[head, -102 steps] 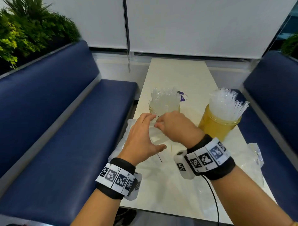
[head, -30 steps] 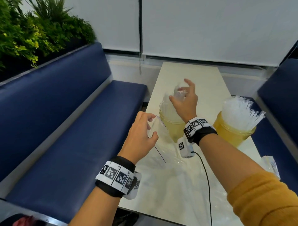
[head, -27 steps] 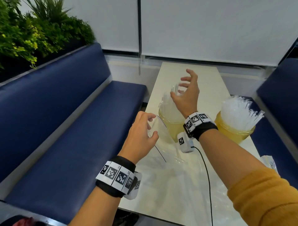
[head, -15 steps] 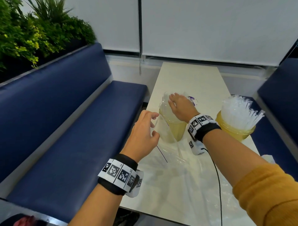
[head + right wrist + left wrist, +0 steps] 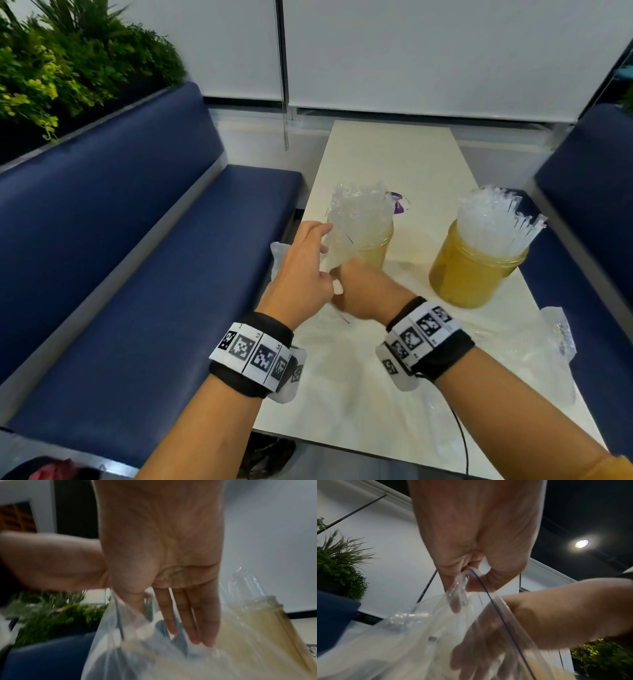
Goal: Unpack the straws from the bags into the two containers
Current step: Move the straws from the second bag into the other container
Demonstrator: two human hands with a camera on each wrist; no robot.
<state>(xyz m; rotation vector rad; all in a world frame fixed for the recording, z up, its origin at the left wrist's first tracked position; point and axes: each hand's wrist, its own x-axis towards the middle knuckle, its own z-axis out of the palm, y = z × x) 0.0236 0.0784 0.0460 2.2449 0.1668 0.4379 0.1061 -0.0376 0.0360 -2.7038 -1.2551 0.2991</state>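
Observation:
Two amber jars stand on the pale table (image 5: 387, 157). The left jar (image 5: 375, 248) and the right jar (image 5: 469, 274) each hold a bunch of clear wrapped straws (image 5: 359, 212). My left hand (image 5: 308, 267) pinches the rim of a clear zip bag (image 5: 467, 577) between thumb and fingers and holds its mouth up. The bag (image 5: 137, 642) lies in front of the left jar. My right hand (image 5: 363, 291) reaches into that mouth with straight fingers (image 5: 188, 622). Through the plastic the right hand (image 5: 488, 642) shows blurred; whether straws lie under it I cannot tell.
A second crumpled clear bag (image 5: 555, 335) lies at the table's right edge. Blue benches (image 5: 137, 274) flank the table on both sides. A purple scrap (image 5: 397, 202) lies behind the left jar. Green plants (image 5: 68, 68) stand behind the left bench.
My right hand has come back from the top of the left jar's straws and gone down into the bag's mouth. The left hand has kept its hold on the bag's rim.

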